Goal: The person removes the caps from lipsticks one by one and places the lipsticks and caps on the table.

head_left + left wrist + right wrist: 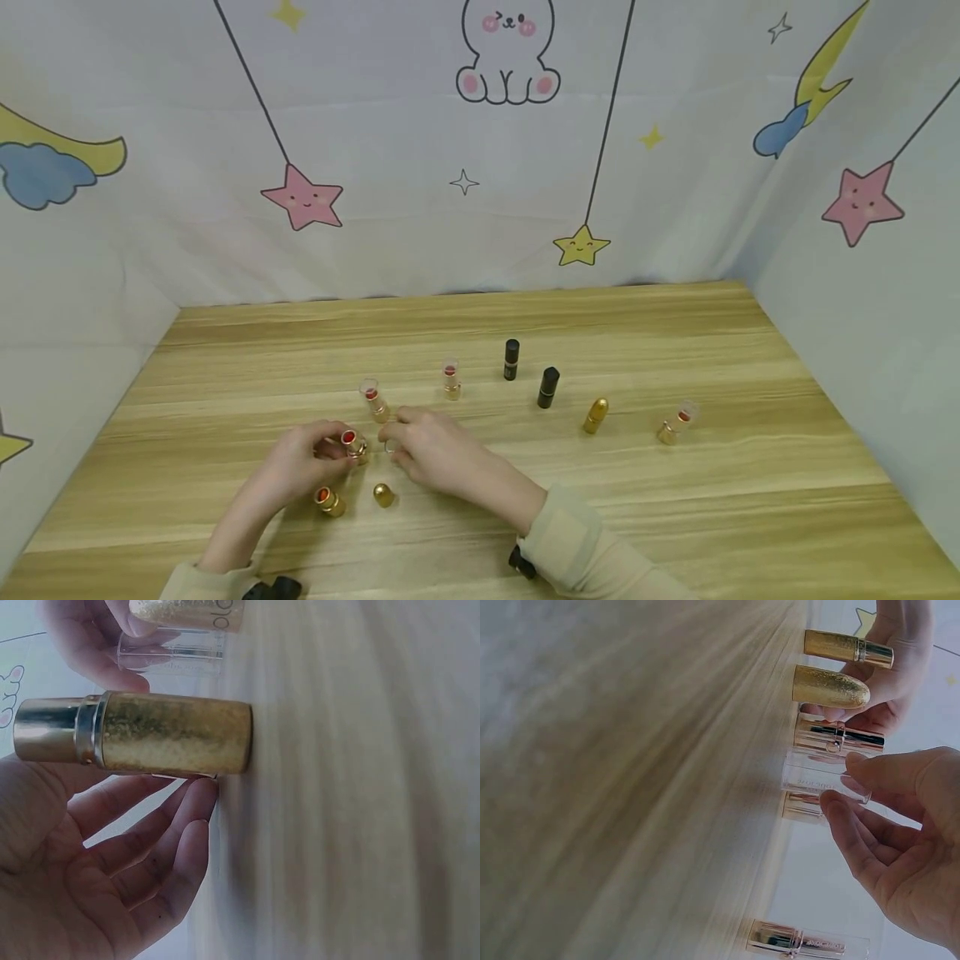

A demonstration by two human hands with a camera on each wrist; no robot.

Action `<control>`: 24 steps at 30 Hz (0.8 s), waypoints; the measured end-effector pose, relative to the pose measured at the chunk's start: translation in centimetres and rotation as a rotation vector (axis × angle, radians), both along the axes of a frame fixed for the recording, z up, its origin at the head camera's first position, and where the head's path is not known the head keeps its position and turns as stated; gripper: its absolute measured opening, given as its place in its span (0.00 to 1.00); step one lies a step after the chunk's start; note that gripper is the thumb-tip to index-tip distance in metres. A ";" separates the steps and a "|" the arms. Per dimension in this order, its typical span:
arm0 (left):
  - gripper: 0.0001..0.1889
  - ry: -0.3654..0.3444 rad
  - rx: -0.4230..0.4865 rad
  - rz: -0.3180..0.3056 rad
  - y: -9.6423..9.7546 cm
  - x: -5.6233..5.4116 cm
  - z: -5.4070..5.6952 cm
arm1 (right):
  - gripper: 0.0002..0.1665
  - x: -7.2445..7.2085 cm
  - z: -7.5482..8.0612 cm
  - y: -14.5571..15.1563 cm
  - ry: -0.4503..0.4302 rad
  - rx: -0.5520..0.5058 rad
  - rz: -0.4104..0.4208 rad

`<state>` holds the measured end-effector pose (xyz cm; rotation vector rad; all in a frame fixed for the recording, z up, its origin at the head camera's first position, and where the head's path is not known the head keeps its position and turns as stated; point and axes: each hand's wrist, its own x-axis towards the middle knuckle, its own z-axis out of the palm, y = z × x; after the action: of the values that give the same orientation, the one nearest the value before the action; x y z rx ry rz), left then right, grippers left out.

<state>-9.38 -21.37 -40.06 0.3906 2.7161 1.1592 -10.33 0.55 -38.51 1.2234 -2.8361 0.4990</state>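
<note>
My left hand (300,462) curls its thumb and fingers around an uncapped rose-gold lipstick (840,739) that stands upright with its red bullet showing. Just to the right, my right hand (431,446) pinches a clear lipstick cap (810,778) between thumb and fingertips, low over the wood. An uncapped gold lipstick (172,735) stands closer to me, beside the left hand; in the left wrist view it hides most of the held lipstick. Its rounded gold cap (383,495) is upright between both hands.
Beyond the hands stand two clear-capped lipsticks (377,407) (452,385). Farther right are two black tubes (511,360) (549,388), a gold bullet-shaped lipstick (596,416) and another clear-capped lipstick (670,429). A printed curtain (390,250) hangs behind the wooden table (675,517).
</note>
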 end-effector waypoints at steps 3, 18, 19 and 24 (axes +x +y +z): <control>0.14 -0.010 -0.001 -0.006 0.0 0.0 0.0 | 0.16 0.0 0.0 -0.1 -0.012 0.001 -0.002; 0.14 -0.030 0.006 -0.024 -0.1 0.1 0.1 | 0.18 0.0 0.3 -0.2 -0.022 0.030 0.003; 0.15 -0.032 0.008 -0.026 -0.1 0.1 0.1 | 0.18 0.0 0.3 -0.2 -0.021 0.033 0.003; 0.16 -0.029 0.010 -0.031 -0.1 0.1 0.2 | 0.20 0.0 0.3 -0.2 -0.003 0.032 0.001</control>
<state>-9.26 -21.51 -39.90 0.4124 2.6705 1.1619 -10.30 0.38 -38.18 1.2302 -2.8564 0.4580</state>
